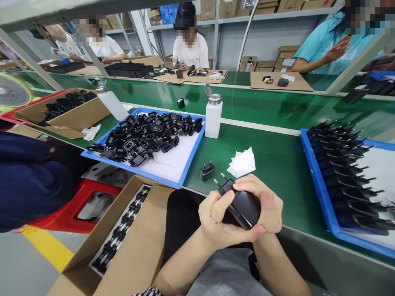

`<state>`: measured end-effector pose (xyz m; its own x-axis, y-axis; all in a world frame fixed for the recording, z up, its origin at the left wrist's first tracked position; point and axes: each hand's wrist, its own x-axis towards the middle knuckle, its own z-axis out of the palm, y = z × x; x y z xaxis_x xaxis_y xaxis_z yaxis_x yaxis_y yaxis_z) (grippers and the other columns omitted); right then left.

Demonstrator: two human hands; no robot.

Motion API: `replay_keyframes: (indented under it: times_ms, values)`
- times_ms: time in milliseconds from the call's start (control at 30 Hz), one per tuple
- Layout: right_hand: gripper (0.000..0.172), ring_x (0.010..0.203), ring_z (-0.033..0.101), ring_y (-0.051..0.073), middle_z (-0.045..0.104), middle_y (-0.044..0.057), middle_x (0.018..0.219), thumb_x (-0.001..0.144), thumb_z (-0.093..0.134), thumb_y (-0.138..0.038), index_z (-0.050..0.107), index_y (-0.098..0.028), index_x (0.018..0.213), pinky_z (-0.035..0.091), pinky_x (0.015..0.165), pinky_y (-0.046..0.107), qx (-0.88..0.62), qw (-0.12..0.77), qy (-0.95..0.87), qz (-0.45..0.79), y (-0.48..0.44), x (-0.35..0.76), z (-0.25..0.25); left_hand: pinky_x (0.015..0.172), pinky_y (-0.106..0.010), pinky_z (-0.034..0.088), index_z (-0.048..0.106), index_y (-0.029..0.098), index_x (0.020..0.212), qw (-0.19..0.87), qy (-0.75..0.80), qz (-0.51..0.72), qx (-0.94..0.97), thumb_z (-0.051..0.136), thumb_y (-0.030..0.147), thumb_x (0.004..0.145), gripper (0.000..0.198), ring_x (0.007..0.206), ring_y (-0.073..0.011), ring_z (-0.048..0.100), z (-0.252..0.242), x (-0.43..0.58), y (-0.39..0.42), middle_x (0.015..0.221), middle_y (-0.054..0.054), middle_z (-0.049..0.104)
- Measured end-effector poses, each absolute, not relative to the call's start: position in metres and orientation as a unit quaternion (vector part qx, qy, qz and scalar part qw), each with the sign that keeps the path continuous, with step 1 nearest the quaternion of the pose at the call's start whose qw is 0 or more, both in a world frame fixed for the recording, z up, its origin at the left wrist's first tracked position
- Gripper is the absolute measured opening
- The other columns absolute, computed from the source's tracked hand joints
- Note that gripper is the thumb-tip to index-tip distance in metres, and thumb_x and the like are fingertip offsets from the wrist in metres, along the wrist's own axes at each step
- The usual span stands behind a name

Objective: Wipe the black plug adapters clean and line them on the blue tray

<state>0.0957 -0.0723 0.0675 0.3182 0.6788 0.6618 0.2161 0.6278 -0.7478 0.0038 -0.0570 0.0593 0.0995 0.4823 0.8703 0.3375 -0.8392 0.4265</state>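
Both my hands are closed around one black power adapter (245,209) over the near edge of the green bench. Its two metal pins point up and to the left. My left hand (216,222), with a ring on one finger, grips the left side. My right hand (267,201) grips the right side, its fingers near the plug end. Just beyond them a small black plug head (207,170) rests on the bench, pins up. Beside it lie folded white wipes (243,161).
A blue-rimmed tray (182,174) holds a heap of black plug heads. White pump bottles (213,117) stand behind. At right, another blue tray (317,185) holds rows of adapters. An open carton (138,230) with packed parts is at lower left. Several people work across the bench.
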Motion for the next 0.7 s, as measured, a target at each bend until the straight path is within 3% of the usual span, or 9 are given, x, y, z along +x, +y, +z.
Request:
replay_keyframes:
  times_ms: [167,333,533,700]
  values:
    - [0.040,0.074,0.053,0.018,0.058,0.004,0.080,0.083,0.023,-0.040,0.059,-0.022,0.087,0.041,0.063,0.033,-0.456,0.739,-0.452,0.203,-0.068,0.091,0.057,0.051,-0.025,0.048,0.041,0.017,0.099,0.153,0.275,0.571,0.758,0.063,0.045,0.054,0.057,0.063,-0.0132,0.054,0.059,0.003,-0.049,0.074,-0.003,0.053]
    - [0.054,0.079,0.054,0.021,0.057,0.006,0.090,0.072,0.031,-0.061,0.051,-0.022,0.103,0.044,0.065,0.034,-0.475,0.710,-0.425,0.298,-0.067,0.090,0.056,0.067,-0.030,0.049,0.037,0.019,0.106,0.223,0.287,0.570,0.737,0.065,0.043,0.053,0.065,0.080,-0.0171,0.056,0.052,-0.003,-0.046,0.089,-0.006,0.054]
    - [0.044,0.081,0.055,0.020,0.058,0.005,0.088,0.076,0.033,-0.055,0.052,-0.023,0.098,0.044,0.070,0.034,-0.438,0.703,-0.405,0.388,-0.067,0.092,0.057,0.072,-0.029,0.047,0.037,0.020,0.106,0.239,0.258,0.580,0.735,0.065,0.041,0.055,0.062,0.085,-0.0159,0.053,0.047,-0.010,-0.041,0.092,-0.005,0.052]
    - [0.036,0.085,0.051,0.018,0.056,0.003,0.090,0.080,0.031,-0.048,0.056,-0.022,0.089,0.042,0.073,0.032,-0.465,0.734,-0.419,0.264,-0.068,0.081,0.054,0.075,-0.030,0.045,0.033,0.020,0.112,0.271,0.235,0.570,0.739,0.059,0.039,0.063,0.058,0.090,-0.0168,0.049,0.046,-0.010,-0.045,0.098,-0.007,0.048]
